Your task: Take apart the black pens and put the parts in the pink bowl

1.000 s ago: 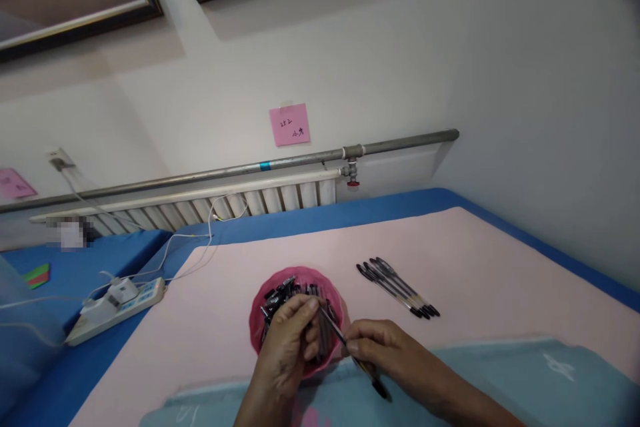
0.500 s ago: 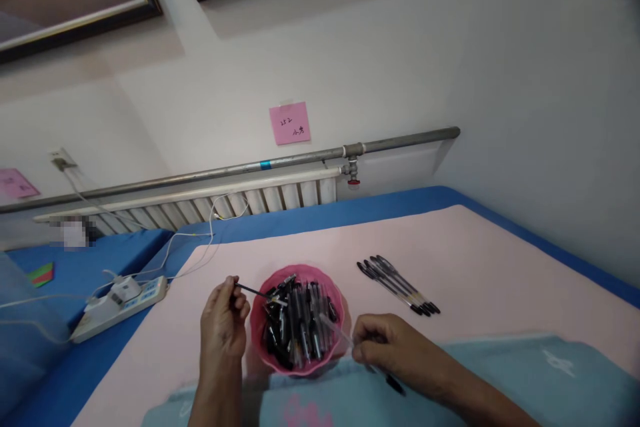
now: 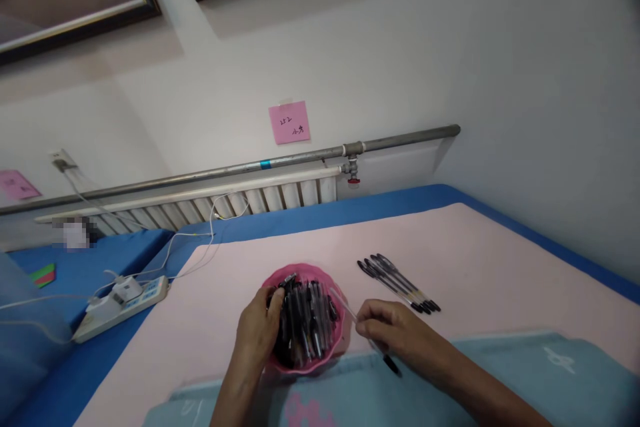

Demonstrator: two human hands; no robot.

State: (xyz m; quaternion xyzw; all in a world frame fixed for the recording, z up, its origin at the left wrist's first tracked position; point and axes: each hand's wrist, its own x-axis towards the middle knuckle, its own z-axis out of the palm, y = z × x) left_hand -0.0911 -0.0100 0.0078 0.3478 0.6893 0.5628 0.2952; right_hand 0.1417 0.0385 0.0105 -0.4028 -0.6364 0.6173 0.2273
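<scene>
A pink bowl (image 3: 338, 340) full of black pen parts sits on the pink table cover near the front edge. My left hand (image 3: 256, 337) rests on the bowl's left rim, fingers curled down among the parts; what they hold is hidden. My right hand (image 3: 393, 328) is just right of the bowl, pinching a clear-barrelled pen (image 3: 370, 340) with a black end, held slanted with its upper end over the bowl's rim. A row of finished black pens (image 3: 399, 284) lies on the cover to the right, beyond my right hand.
A white power strip (image 3: 123, 299) with plugs and cables lies at the left on the blue cloth. A light blue cloth (image 3: 525, 373) covers the near table edge. A radiator and pipe run along the wall behind. A pink note (image 3: 289, 123) hangs on the wall.
My left hand, which had drawn out left of the bowl holding a thin black part, has come back onto the bowl's left rim. My right hand has lifted the pen slightly.
</scene>
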